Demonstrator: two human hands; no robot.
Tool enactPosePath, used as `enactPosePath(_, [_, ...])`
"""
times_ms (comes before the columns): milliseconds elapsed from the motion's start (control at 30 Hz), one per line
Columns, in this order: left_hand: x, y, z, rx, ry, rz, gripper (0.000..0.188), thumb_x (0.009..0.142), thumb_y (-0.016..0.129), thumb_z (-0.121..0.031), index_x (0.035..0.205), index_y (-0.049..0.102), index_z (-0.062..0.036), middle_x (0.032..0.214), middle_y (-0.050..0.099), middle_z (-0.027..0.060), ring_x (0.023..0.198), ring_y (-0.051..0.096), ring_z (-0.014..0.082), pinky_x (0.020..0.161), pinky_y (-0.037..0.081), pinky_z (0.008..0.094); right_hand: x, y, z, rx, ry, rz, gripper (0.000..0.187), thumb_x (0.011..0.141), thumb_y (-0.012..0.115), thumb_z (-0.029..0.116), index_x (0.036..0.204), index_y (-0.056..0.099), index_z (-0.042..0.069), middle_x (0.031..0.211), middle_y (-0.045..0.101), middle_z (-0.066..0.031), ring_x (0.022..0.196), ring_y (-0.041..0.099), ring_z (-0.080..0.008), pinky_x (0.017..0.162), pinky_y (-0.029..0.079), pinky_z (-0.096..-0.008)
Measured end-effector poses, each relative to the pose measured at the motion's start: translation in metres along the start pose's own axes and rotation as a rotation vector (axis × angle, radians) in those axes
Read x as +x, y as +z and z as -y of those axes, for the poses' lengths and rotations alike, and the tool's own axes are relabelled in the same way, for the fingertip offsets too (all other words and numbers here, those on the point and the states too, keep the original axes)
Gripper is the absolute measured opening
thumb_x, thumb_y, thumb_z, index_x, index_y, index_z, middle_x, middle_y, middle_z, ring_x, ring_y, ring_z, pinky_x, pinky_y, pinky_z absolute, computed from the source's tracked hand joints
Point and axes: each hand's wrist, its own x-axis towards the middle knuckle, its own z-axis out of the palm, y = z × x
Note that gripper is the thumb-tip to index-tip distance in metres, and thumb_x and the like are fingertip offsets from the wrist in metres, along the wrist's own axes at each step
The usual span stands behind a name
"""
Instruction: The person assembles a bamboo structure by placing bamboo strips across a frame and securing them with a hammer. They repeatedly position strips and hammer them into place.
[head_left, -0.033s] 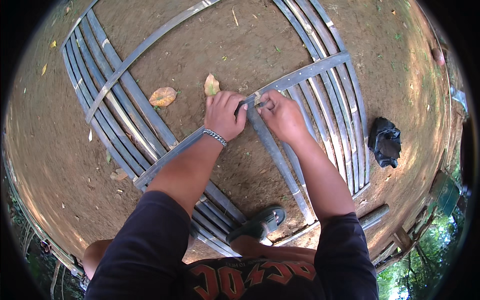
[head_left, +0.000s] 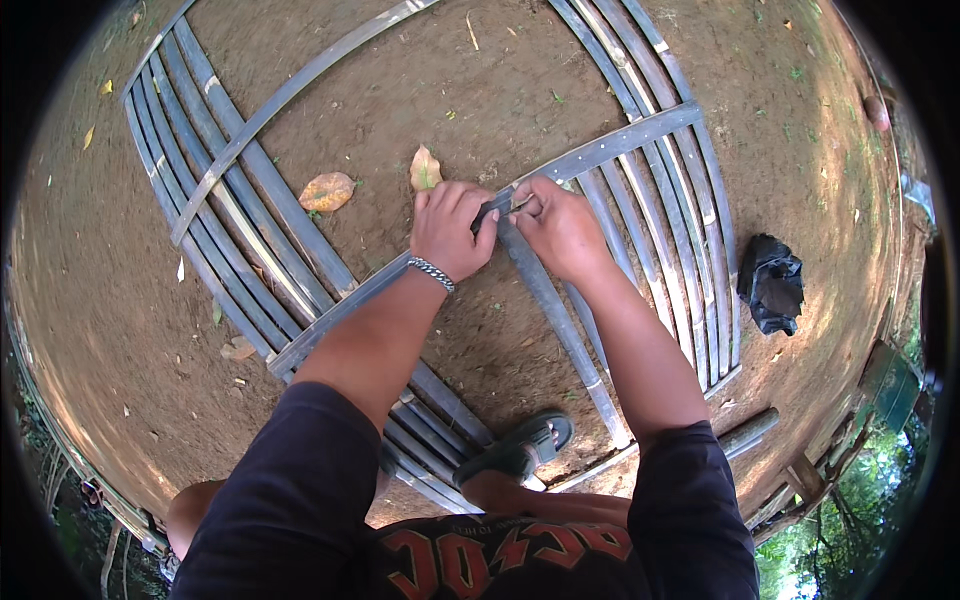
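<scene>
- Well, I see the left hand (head_left: pixel 452 230) wrapped over the strip (head_left: pixel 600 152).
- The right hand (head_left: pixel 560 230) is just beside it, narrow, pinching a small bit (head_left: pixel 521 203) by the strip; I can't tell what it is.
- The strip runs from near left to far right, across the left slats (head_left: pixel 300 221) and right slats (head_left: pixel 665 215).
- Two leaves (head_left: pixel 327 192) lie on the dirt (head_left: pixel 480 110), on the strip's far side.
- I see a black bag (head_left: pixel 770 285) at the right.

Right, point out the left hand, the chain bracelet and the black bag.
Left hand (head_left: pixel 450 228): head view, on the back of the hand.
Chain bracelet (head_left: pixel 431 270): head view, on the links across the wrist.
Black bag (head_left: pixel 765 281): head view, on its crumpled middle.
</scene>
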Motion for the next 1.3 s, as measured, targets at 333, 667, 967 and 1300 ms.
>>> enactPosePath(333, [-0.001, 0.002, 0.004, -0.048, 0.037, -0.041, 0.009, 0.080, 0.078, -0.013, 0.087, 0.073, -0.0111, 0.091, 0.071, 0.0018, 0.093, 0.066, 0.0248, 0.084, 0.045, 0.0400, 0.015, 0.009, 0.013, -0.136, -0.129, 0.057, 0.027, 0.084, 0.075, 0.011, 0.107, 0.062, 0.006, 0.086, 0.072, -0.0178, 0.089, 0.070, -0.0406, 0.078, 0.054, -0.0493])
enactPosePath(667, [0.000, 0.003, 0.007, -0.030, -0.041, -0.043, 0.003, 0.084, 0.076, -0.012, 0.087, 0.076, -0.0111, 0.093, 0.075, 0.0023, 0.094, 0.067, 0.0235, 0.086, 0.047, 0.0415, -0.033, -0.035, -0.035, 0.036, 0.112, -0.079, 0.046, 0.088, 0.079, 0.019, 0.129, 0.060, 0.007, 0.104, 0.076, -0.0128, 0.093, 0.075, -0.0274, 0.083, 0.058, -0.0399])
enactPosePath(967, [0.001, 0.011, 0.013, -0.031, 0.032, -0.034, 0.007, 0.087, 0.076, -0.018, 0.091, 0.079, -0.0132, 0.097, 0.074, 0.0012, 0.095, 0.066, 0.0238, 0.088, 0.048, 0.0411, -0.260, -0.113, -0.164, -0.213, 0.639, 0.038, 0.040, 0.091, 0.076, 0.022, 0.125, 0.061, 0.008, 0.097, 0.075, -0.0104, 0.089, 0.072, -0.0278, 0.082, 0.055, -0.0391])
enactPosePath(1300, [-0.003, 0.015, 0.020, -0.009, 0.007, 0.001, 0.008, 0.086, 0.077, -0.019, 0.091, 0.080, -0.0129, 0.095, 0.072, 0.0012, 0.095, 0.066, 0.0240, 0.087, 0.048, 0.0408, -0.309, -0.090, -0.223, -0.386, 0.848, -0.077, 0.057, 0.091, 0.069, 0.026, 0.142, 0.046, 0.013, 0.106, 0.073, -0.0129, 0.105, 0.069, -0.0354, 0.094, 0.053, -0.0462])
